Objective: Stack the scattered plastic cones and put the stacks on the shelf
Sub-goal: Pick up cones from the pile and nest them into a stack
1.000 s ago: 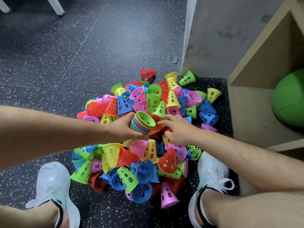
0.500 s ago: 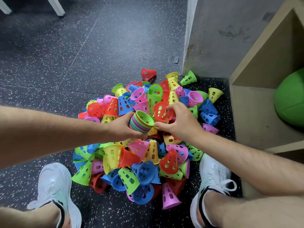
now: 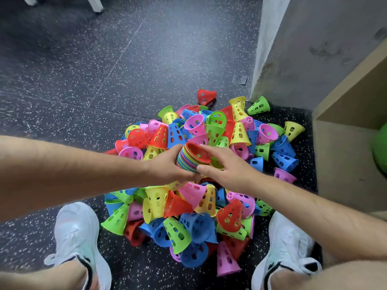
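Observation:
A heap of perforated plastic cones (image 3: 201, 206) in red, blue, green, yellow and pink lies on the dark speckled floor between my feet. My left hand (image 3: 167, 164) grips a nested stack of cones (image 3: 186, 161) held on its side above the heap. A red cone (image 3: 198, 152) sits as the outermost piece of that stack, its mouth facing up and right. My right hand (image 3: 228, 166) holds the red cone's rim, fingers along the far edge and thumb at the near edge. The wooden shelf (image 3: 343, 147) stands at the right.
A grey wall corner (image 3: 272, 59) rises behind the heap. A green ball (image 3: 380, 149) lies inside the shelf's lower opening. My white shoes (image 3: 77, 233) (image 3: 287, 245) flank the heap. White furniture legs (image 3: 95, 5) stand at the far upper left on open floor.
My right hand picked a red cone from the heap, carried it left and seated it on the stack, which earlier showed a green cone on top. The left hand kept hold of the stack.

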{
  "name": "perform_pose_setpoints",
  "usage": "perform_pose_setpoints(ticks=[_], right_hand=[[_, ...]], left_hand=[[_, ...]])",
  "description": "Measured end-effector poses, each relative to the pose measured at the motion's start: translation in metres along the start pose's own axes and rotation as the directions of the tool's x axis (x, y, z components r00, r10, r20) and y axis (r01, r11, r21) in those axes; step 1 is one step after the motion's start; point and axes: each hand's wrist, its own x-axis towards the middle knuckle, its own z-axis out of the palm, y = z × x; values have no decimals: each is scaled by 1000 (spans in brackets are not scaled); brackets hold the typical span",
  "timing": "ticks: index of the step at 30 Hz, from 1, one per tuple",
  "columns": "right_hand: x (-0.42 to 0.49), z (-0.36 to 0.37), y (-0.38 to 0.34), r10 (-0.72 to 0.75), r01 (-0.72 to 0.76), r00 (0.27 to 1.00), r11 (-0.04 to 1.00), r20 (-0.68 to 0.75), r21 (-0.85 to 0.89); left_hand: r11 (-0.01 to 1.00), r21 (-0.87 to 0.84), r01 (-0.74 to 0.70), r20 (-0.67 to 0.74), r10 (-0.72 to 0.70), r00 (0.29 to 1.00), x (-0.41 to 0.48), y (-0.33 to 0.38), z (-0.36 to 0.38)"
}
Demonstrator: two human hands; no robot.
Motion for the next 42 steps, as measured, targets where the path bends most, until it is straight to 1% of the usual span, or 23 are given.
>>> perform_pose_setpoints(ticks=[1,2,4,5,6,7,10,12,13,15,16,17,19,21,22,26,28,31,37,39,42], right_hand=[[6,-1,-1,3,-4,1000,1000,23,10],[11,-2,-2,10,-10,1000,999,7,47],[25,-7,1,28,-16,993,994,-116,106],[34,-8,6,34,-24,983,998,-182,57],[43,-9,12,27,-36,976,999,-218,-35],[51,-10,18,18,-52,974,988,-225,-143],[67,-4,29,-24,-48,987,903,-161,-427],[72,1,28,-36,-33,992,853,-122,-521],[74,4,27,-40,-33,991,845,-124,-534],[74,7,26,-60,-31,985,857,-159,-515],[73,8,27,-77,-21,980,878,-184,-479],[71,8,28,-86,-11,973,909,-213,-416],[66,7,28,-78,7,954,971,-291,-238],[59,5,22,-31,2,932,997,-362,-81],[55,3,19,-17,4,921,999,-389,-36],[50,-5,12,-75,95,865,995,-497,15],[48,-9,11,-101,138,851,990,-516,34],[41,-10,10,-105,150,885,987,-454,64],[25,-3,7,-103,127,962,989,-254,80],[21,-3,3,-114,128,976,990,-183,64],[22,-4,-7,-87,97,990,992,-107,85]], left_hand=[[1000,6,10,-10,-10,1000,-2,-2,-5],[1000,8,21,-20,-21,1000,-3,-4,-11],[999,22,34,-41,-33,999,-5,-10,-22],[999,35,41,-49,-39,998,-7,-12,-28],[998,38,45,-54,-43,998,-8,-14,-32],[998,36,46,-53,-44,998,-8,-16,-36],[999,36,38,-52,-36,998,-8,-19,-40],[998,43,41,-47,-39,998,-8,-18,-41],[998,42,43,-43,-41,998,-7,-19,-42],[998,42,45,-37,-43,998,-4,-21,-43],[998,41,40,-32,-39,999,-2,-22,-43],[998,44,37,-28,-36,999,0,-23,-44],[998,45,40,-22,-39,999,7,-25,-45],[999,32,42,-8,-42,999,12,-24,-45],[999,28,39,-1,-39,999,16,-23,-45],[999,20,37,-9,-37,999,26,-17,-41],[1000,10,29,-3,-29,1000,32,-15,-39],[1000,14,17,-1,-17,1000,38,-10,-34],[1000,-22,-1,13,2,1000,38,3,-22],[999,-29,-14,0,14,1000,31,4,-20],[998,-57,-9,-16,8,1000,17,-2,-23]])
